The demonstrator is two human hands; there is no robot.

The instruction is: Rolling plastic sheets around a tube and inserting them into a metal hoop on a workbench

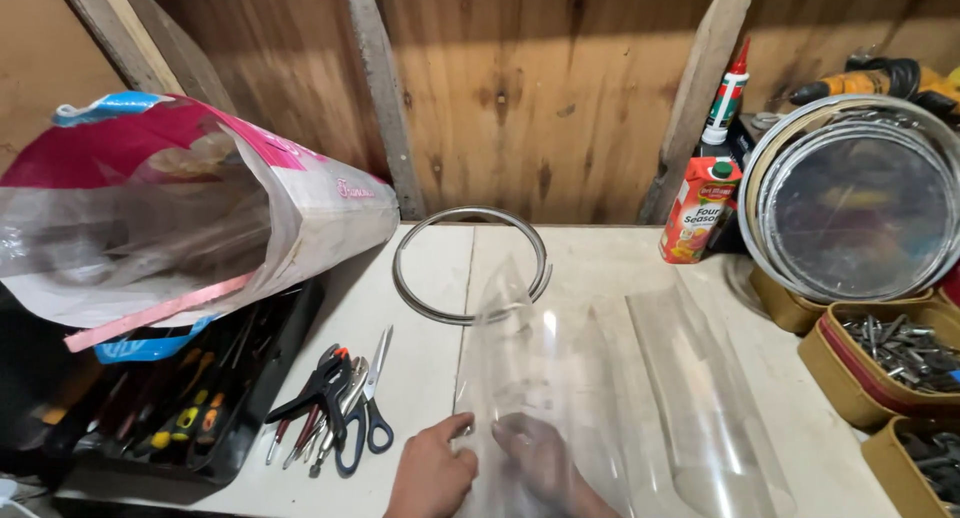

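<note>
My left hand [432,472] rests on the white table at the bottom, its fingertips on the left edge of a curled clear plastic sheet [545,378]. Seen through the clear sheet, my right hand [545,465] lies inside its curl and holds it. A second curled clear sheet [705,398] lies just to the right. An open metal ring [470,266] lies flat on the table beyond the sheets.
Scissors and pliers [340,408] lie left of my hands beside a black tray of screwdrivers [200,418]. A large pink and white sack [170,208] leans at left. A juice carton [698,210], round metal trays [855,198] and boxes of screws [895,353] stand at right.
</note>
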